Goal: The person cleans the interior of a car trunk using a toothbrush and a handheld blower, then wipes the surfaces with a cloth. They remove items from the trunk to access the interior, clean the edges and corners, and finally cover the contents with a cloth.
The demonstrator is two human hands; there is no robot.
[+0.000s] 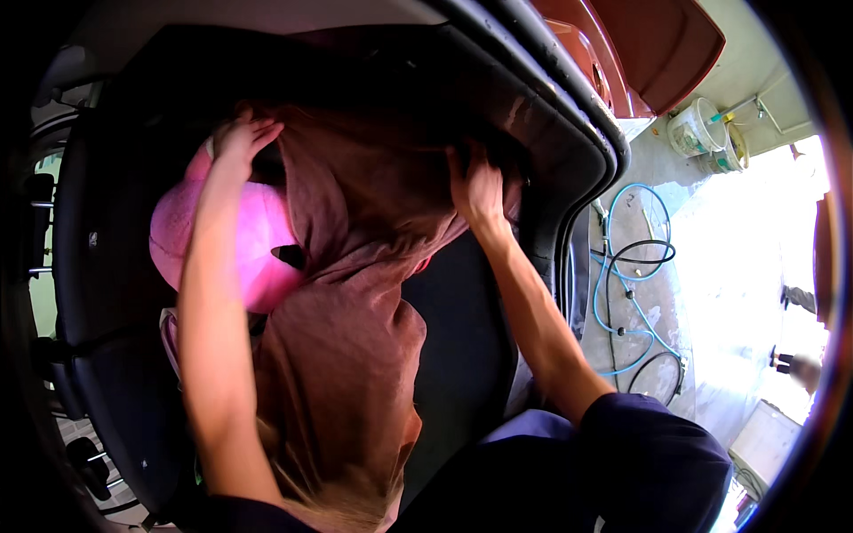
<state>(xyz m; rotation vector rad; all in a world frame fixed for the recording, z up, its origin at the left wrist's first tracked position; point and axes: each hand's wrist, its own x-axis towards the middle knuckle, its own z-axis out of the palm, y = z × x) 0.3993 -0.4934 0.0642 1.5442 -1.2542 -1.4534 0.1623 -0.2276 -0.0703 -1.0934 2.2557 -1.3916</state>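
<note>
Inside a car's open boot a brown cloth (346,346) lies draped and creased, partly over a pink plush toy (266,246). My left hand (245,140) is above the toy at the cloth's far left edge, its fingers apart; no held thing shows in it. At the cloth's far right part lies my right hand (478,186), its fingers spread and the tips in shadow; whether it grips the cloth cannot be told. My left forearm passes over the toy and hides part of it. A small red thing (424,264) shows at the cloth's edge.
Dark seat backs (120,266) stand at the left. The boot's rubber-sealed rim (610,156) curves along the right. Outside, blue and black hoses (633,260) lie coiled on the floor, with buckets (696,130) by the wall. Another person (803,370) is at the far right.
</note>
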